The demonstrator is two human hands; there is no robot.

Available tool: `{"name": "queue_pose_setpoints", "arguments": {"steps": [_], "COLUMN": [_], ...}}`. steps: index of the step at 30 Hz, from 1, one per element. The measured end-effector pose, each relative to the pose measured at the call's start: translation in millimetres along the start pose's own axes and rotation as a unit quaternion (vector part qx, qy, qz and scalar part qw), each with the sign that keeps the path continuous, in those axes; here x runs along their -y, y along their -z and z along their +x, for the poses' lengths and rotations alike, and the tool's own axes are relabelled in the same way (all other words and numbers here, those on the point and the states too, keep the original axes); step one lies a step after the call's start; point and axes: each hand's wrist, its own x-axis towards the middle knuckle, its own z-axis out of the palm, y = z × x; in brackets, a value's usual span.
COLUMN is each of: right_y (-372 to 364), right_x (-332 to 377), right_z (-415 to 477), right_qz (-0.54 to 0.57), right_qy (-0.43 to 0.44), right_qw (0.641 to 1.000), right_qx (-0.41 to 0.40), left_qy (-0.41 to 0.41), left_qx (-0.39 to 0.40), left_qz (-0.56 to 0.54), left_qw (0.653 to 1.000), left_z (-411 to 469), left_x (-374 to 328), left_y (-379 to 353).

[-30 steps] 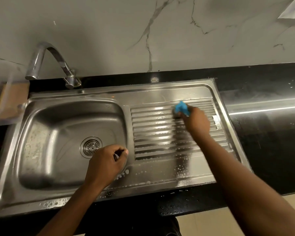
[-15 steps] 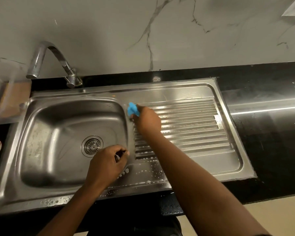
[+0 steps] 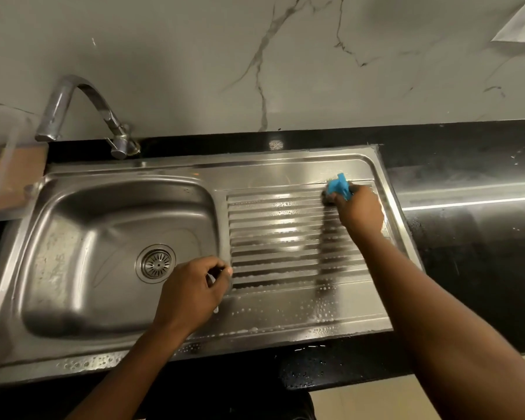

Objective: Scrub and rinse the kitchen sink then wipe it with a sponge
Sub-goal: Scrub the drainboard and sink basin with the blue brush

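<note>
A stainless steel sink with a round drain fills the left half, and its ribbed drainboard lies to the right, wet with soap bubbles. My right hand grips a blue scrubber and presses it on the drainboard's far right corner. My left hand rests with curled fingers on the ridge between basin and drainboard; whether it holds anything is hidden.
A curved metal tap stands behind the basin, with no water running. A black counter stretches right of the sink. A clear container sits at the far left. A marble wall rises behind.
My right hand swept the blue scrubber left across the drainboard to the basin edge, then back to the far right corner. My left hand stayed in place.
</note>
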Motion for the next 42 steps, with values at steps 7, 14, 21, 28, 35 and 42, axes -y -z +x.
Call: {"name": "queue_pose_setpoints", "arguments": {"steps": [7, 14, 21, 28, 35, 42], "right_y": [-75, -112, -42, 3, -56, -65], "right_x": [80, 136, 45, -3, 67, 74], "right_z": [-55, -76, -9, 34, -28, -38], "right_qz": [0.037, 0.001, -0.016, -0.046, 0.038, 0.009], "right_qy": [0.117, 0.183, 0.113, 0.021, 0.1, 0.146], "right_qw": [0.99, 0.974, 0.992, 0.999, 0.992, 0.983], "right_qx": [0.063, 0.131, 0.051, -0.008, 0.066, 0.11], "left_qy": [0.017, 0.028, 0.011, 0.02, 0.004, -0.015], "left_qx": [0.007, -0.01, -0.001, -0.005, 0.01, 0.006], "left_qz": [0.015, 0.035, 0.028, 0.022, 0.013, 0.009], "left_qw": [1.0, 0.999, 1.0, 1.0, 1.0, 1.0], "left_z": [-4, 4, 10, 7, 7, 9], "left_x": [4, 7, 12, 9, 2, -15], "left_y": [3, 8, 5, 4, -3, -8]}}
